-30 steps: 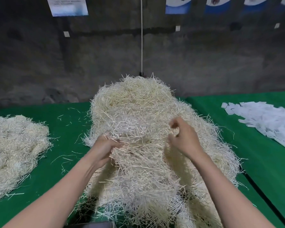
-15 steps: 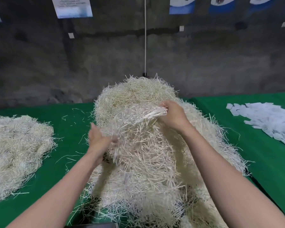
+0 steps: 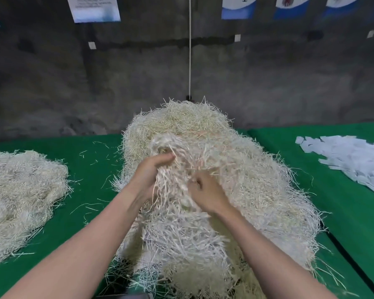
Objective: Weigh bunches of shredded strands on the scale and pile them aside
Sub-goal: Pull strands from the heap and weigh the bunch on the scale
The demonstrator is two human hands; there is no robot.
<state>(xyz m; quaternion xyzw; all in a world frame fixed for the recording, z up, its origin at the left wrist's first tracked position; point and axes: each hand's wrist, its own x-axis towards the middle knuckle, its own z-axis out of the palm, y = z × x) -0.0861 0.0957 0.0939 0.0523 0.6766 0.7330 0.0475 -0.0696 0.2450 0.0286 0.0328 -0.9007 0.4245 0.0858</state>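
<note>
Green cloth is covering the table [image 3: 91,212], with a big heap [image 3: 268,190] of shredded strands sitting on it. Both the left hand [image 3: 151,175] and the right hand [image 3: 205,195] are clutching a bunch [image 3: 181,147] on the heap's near face.

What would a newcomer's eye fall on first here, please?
The big heap of shredded strands fills the middle of the green table, with the left hand and right hand gripping a bunch from it. A smaller pile lies at the left, white paper slips at the right.
</note>
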